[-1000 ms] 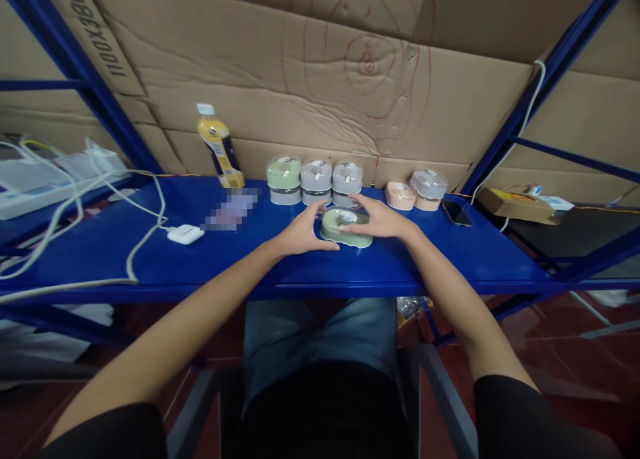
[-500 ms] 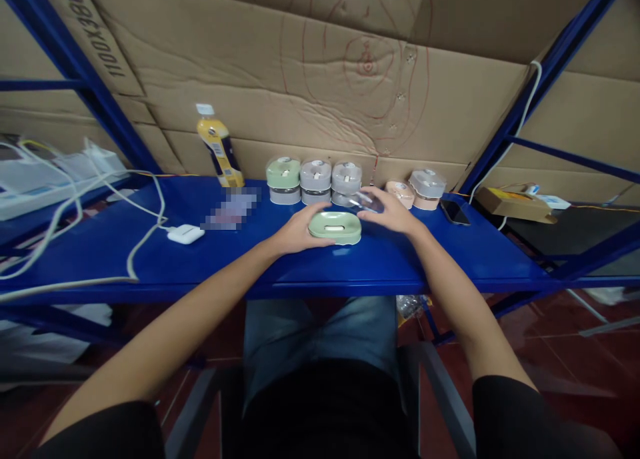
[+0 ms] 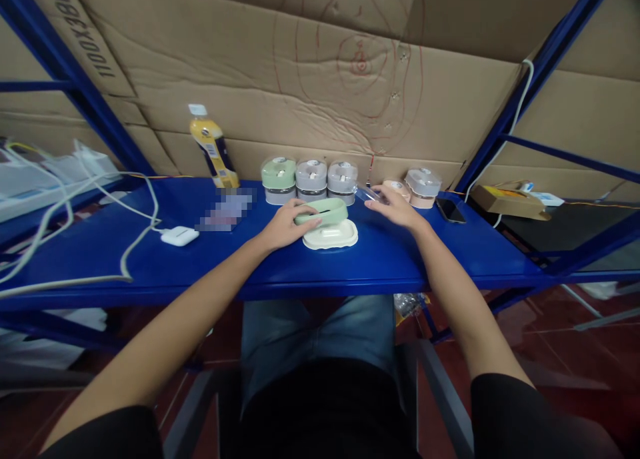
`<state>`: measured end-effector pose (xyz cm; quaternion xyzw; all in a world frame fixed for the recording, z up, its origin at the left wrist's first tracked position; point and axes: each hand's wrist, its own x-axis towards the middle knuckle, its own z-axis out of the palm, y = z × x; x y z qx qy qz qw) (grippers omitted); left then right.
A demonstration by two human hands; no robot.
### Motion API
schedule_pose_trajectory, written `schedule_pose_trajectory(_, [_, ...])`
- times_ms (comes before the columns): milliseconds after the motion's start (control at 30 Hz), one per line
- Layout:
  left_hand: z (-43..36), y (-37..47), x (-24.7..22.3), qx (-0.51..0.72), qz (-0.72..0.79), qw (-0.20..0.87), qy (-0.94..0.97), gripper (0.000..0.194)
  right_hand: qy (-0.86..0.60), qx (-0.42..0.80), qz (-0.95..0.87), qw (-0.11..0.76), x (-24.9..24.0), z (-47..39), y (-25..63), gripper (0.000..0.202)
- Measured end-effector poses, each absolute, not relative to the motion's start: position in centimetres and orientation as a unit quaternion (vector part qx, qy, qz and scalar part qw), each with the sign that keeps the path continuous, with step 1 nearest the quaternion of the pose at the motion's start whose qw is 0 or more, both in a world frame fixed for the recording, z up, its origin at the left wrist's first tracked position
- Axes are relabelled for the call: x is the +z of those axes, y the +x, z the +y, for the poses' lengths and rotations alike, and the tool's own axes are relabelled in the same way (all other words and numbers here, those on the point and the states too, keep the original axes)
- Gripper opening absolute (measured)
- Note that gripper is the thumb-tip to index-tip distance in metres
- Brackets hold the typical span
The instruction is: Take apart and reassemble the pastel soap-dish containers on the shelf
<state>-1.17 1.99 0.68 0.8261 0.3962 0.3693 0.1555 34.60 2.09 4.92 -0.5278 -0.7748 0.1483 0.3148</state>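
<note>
My left hand [image 3: 289,226] grips a pale green oval piece with an open middle [image 3: 334,214], tilted and raised just above a cream oval base [image 3: 332,236]. The base lies on the blue table [image 3: 390,262] near its front edge. To the right, my right hand [image 3: 399,210] holds a clear plastic lid [image 3: 369,194] by its edge. Behind my hands stand stacked round-cornered boxes with clear tops: a green one [image 3: 279,174], a grey one [image 3: 311,176] and another grey one [image 3: 343,177].
Peach boxes [image 3: 423,196] stand back right, beside a phone [image 3: 451,210] and an open carton [image 3: 510,201]. At left are a yellow bottle [image 3: 214,149], a white earphone case [image 3: 180,236] and loose white cables [image 3: 135,246]. Cardboard [image 3: 225,66] walls the back.
My left hand has lifted the green oval piece up and leftward off the cream base, which now shows. The right hand still holds the clear lid, slightly farther right of the green piece.
</note>
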Motion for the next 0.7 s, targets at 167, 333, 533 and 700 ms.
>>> schedule_pose_trajectory(167, [2.8, -2.3, 0.7, 0.366, 0.428, 0.145, 0.814, 0.053, -0.539, 0.167, -0.793, 0.23, 5.1, 2.0, 35.1, 0.075])
schedule_pose_trajectory(333, [3.5, -2.9, 0.6, 0.337, 0.448, 0.146, 0.815, 0.053, -0.551, 0.166, -0.797, 0.184, 5.2, 1.9, 35.4, 0.079])
schedule_pose_trajectory(533, [4.0, -3.3, 0.6, 0.344, 0.45, 0.138, 0.812, 0.045, -0.539, 0.177, -0.805, 0.174, 4.9, 2.1, 35.5, 0.09])
schedule_pose_trajectory(700, [2.7, -2.5, 1.4, 0.376, 0.378, 0.149, 0.832, 0.047, -0.534, 0.165, -0.805, 0.198, 4.7, 2.3, 35.4, 0.086])
